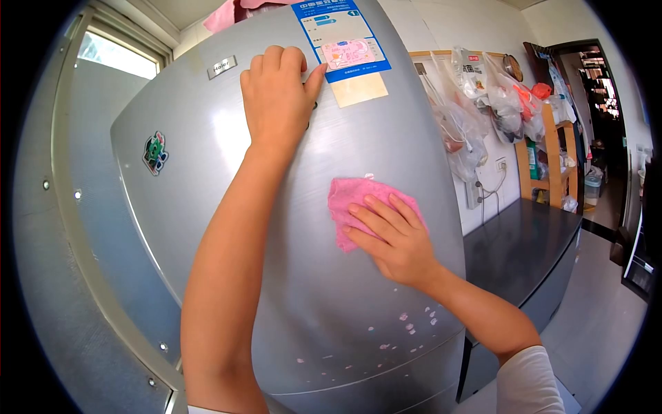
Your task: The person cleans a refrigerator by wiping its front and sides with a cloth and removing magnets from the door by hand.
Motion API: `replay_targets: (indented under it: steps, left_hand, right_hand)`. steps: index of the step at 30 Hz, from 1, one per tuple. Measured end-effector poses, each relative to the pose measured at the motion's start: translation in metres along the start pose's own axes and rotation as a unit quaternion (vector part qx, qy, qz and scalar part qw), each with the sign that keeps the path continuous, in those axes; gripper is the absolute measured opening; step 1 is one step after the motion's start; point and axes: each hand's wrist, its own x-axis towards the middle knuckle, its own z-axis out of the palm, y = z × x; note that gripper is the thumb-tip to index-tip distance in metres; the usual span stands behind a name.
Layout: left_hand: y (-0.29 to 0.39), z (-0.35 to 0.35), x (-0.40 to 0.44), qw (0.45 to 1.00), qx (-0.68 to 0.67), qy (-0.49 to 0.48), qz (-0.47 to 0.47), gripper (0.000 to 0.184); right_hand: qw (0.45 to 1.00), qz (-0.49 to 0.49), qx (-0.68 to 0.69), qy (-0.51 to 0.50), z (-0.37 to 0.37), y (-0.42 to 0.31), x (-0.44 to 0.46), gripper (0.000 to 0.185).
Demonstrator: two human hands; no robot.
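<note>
Wiping the fridge door (pixel 303 290) well likely called for flat, even pressure, including over the pale flecks (pixel 410 328) below. The pink cloth (pixel 343 207) lay between door and right hand (pixel 398 241), under a loosely spread grip; the left hand (pixel 274 96) bent against the door, its hold unclear.

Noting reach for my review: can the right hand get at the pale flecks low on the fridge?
Probably yes: the flecks lie below the right hand and pink cloth, with nothing over them.

Single head-worn view, fisheye-wide, looking forward and down at nearby refrigerator front (pixel 303 221).
</note>
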Motion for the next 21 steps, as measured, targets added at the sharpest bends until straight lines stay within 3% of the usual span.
replay_targets:
  steps: [5,7,11,16,21]
  left_hand:
    - [-0.019,-0.015,-0.006,0.99,-0.116,0.011,-0.075,0.019]
    - [-0.023,-0.039,-0.015,0.987,-0.115,-0.045,-0.101,0.019]
    - [-0.028,-0.067,-0.033,0.979,-0.151,-0.138,0.022,0.047]
    - [-0.023,-0.063,-0.038,0.975,-0.155,-0.161,-0.008,0.06]
    - [-0.02,-0.062,-0.035,0.965,-0.166,-0.19,-0.066,0.059]
  right_hand:
    - [1.0,0.006,0.006,0.01,0.003,-0.001,0.0,0.03]
    - [1.0,0.004,-0.001,0.017,0.004,0.0,-0.001,0.03]
    - [1.0,0.003,-0.007,0.022,0.006,-0.001,-0.002,0.029]
    - [1.0,0.008,-0.01,0.012,0.005,-0.002,-0.001,0.032]
    - [1.0,0.008,-0.014,0.002,0.004,-0.002,-0.002,0.033]
